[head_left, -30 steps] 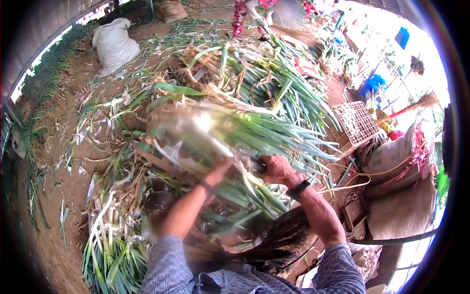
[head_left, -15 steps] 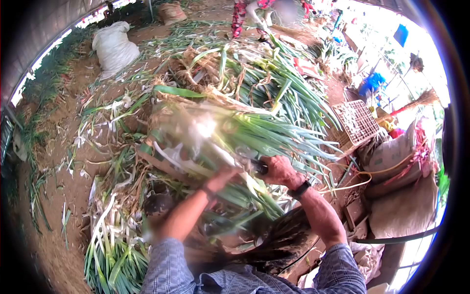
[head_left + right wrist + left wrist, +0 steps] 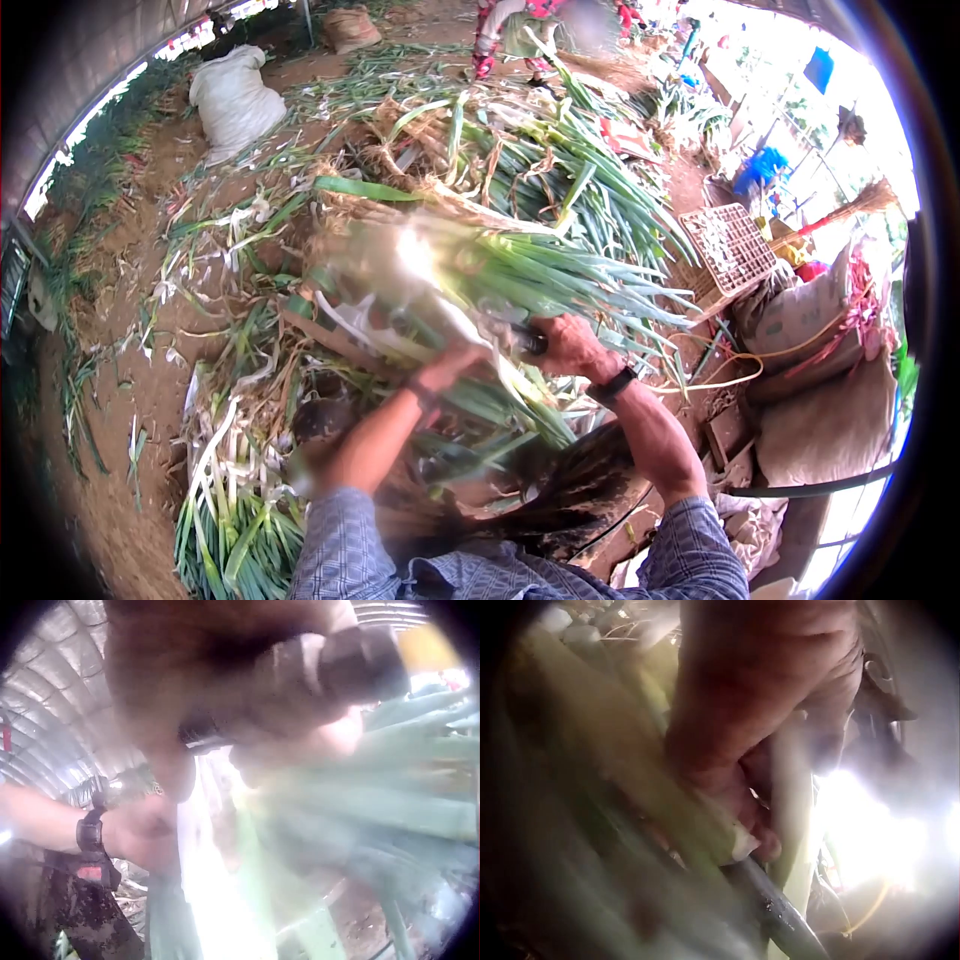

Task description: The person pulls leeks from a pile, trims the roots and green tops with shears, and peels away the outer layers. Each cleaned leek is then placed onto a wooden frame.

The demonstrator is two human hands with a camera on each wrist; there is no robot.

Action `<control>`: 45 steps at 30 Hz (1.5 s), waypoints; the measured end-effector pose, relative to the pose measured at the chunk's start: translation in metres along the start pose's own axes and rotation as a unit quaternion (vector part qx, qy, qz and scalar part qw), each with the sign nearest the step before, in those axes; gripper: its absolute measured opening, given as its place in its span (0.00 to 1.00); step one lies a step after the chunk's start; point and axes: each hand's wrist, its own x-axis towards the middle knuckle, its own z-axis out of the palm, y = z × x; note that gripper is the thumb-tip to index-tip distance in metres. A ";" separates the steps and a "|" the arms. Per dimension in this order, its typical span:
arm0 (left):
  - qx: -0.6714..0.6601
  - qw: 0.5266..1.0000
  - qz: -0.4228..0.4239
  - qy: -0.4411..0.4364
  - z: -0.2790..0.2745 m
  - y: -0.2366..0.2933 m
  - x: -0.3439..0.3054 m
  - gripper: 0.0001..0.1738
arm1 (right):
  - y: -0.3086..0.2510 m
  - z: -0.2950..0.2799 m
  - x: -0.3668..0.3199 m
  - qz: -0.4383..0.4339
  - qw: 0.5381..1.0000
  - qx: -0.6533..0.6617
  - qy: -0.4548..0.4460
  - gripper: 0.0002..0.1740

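In the head view my left hand (image 3: 455,362) grips a green onion stalk (image 3: 456,322), white at one end with green leaves trailing down to the right. Just right of it, my right hand (image 3: 572,348) is wrapped round a dark tube-shaped tool (image 3: 528,341), its tip close to the stalk. The left wrist view has the dark tube (image 3: 780,909) right by the left fingertips and pale onion layers. A yellow end on the tool (image 3: 364,664) shows in the right wrist view. Blur and glare hide part of the stalk.
A heap of green onions (image 3: 610,200) lies ahead, with a trimmed pile (image 3: 235,535) at lower left. To the right are a plastic crate (image 3: 725,250), stuffed sacks (image 3: 820,410) and a yellow hose (image 3: 740,372). A white sack (image 3: 235,98) and another person (image 3: 487,40) are farther off.
My left hand has shifted slightly right and down, closer to the right hand, with the onion stalk. The right hand stays almost still. The person at the back has moved their arms.
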 end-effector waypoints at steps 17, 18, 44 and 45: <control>-0.289 0.843 0.340 0.300 -0.121 0.133 -0.050 0.20 | 0.019 -0.011 -0.024 -0.071 0.997 0.032 -0.019 0.23; -0.271 0.840 0.328 0.336 -0.118 0.130 -0.052 0.22 | 0.020 -0.009 -0.024 -0.064 0.997 0.029 -0.016 0.24; -0.323 0.898 0.282 0.105 -0.092 0.073 -0.022 0.39 | 0.015 -0.003 -0.016 -0.019 0.999 -0.008 -0.032 0.24; -0.321 0.903 0.271 0.093 -0.086 0.070 -0.022 0.43 | 0.014 -0.001 -0.015 -0.021 0.999 0.001 -0.027 0.24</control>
